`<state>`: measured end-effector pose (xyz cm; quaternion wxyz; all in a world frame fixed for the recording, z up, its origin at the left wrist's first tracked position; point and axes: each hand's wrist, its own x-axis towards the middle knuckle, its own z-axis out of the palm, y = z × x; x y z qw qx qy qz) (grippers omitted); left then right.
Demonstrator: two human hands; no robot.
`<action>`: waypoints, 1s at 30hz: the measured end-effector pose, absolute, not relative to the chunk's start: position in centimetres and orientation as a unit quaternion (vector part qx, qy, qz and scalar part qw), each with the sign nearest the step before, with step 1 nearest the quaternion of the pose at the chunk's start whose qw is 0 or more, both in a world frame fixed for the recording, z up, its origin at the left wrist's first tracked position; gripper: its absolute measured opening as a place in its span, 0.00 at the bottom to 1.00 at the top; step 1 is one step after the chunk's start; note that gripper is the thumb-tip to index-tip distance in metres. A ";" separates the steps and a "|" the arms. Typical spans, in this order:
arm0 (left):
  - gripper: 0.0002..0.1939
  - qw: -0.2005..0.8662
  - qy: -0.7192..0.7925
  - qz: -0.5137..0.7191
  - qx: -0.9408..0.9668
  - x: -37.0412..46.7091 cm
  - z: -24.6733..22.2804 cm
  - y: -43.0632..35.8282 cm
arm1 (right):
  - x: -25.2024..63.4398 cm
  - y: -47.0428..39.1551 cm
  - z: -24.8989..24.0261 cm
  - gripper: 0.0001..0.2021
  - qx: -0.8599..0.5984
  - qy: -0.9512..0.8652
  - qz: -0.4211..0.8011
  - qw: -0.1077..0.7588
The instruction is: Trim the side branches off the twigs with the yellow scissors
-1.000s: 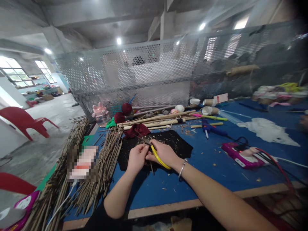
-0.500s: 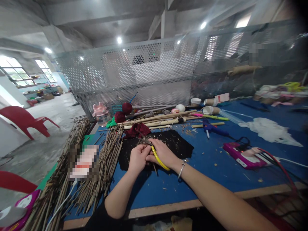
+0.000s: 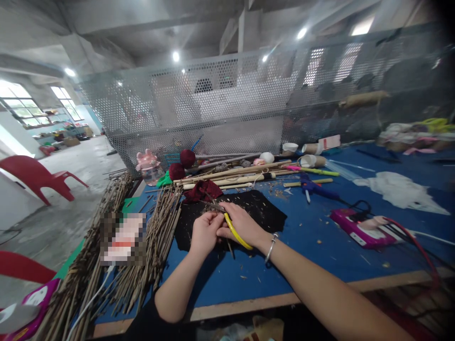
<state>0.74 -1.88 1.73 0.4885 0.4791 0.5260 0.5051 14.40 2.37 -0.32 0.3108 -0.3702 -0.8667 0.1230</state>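
My right hand (image 3: 241,223) is wrapped round a pair of scissors with a yellow handle (image 3: 235,233); the metal blades (image 3: 213,204) point away to the upper left. Close against it, my left hand (image 3: 205,232) is closed in a pinch at a thin brown twig. One end of the twig (image 3: 231,249) sticks out below the hands, while the rest is hidden by fingers. Both hands are over a black cloth (image 3: 265,208) strewn with small chips. A dark red knitted cloth (image 3: 202,190) lies just beyond the blades.
Bundled twigs (image 3: 156,237) lie left, beside a charging cable (image 3: 93,293). Bamboo sticks (image 3: 234,177), dark red yarn balls (image 3: 187,158) and a pink jar (image 3: 147,166) line the back. Right are a blue glue gun (image 3: 314,189), purple power strip (image 3: 359,232) and white plastic bag (image 3: 398,192).
The scissor blades look spread a little wider than before. Both hands stay in nearly the same place over the black cloth.
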 end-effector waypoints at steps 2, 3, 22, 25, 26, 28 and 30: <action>0.14 0.483 0.530 0.502 0.483 0.7 1.8 -1.9 | 14.4 2.3 -0.3 0.37 -0.371 -0.867 0.124 0.310; 0.14 0.482 0.532 0.499 0.485 0.7 1.9 -1.9 | 14.4 2.3 -0.2 0.36 -0.371 -0.866 0.127 0.311; 0.14 0.436 0.561 0.480 0.515 0.1 1.9 -1.8 | 14.1 1.4 0.5 0.15 -0.434 -0.844 0.172 0.264; 0.14 0.439 0.559 0.483 0.512 0.1 1.9 -1.7 | 14.1 1.4 0.7 0.16 -0.448 -0.846 0.153 0.246; 0.15 0.442 0.555 0.485 0.511 0.1 1.9 -1.7 | 14.2 1.4 0.8 0.17 -0.451 -0.847 0.145 0.240; 0.15 0.451 0.550 0.486 0.508 0.1 1.7 -1.7 | 14.3 1.4 0.9 0.20 -0.450 -0.852 0.129 0.233; 0.15 0.456 0.551 0.483 0.505 0.1 1.5 -1.6 | 14.4 1.4 1.0 0.24 -0.443 -0.857 0.121 0.232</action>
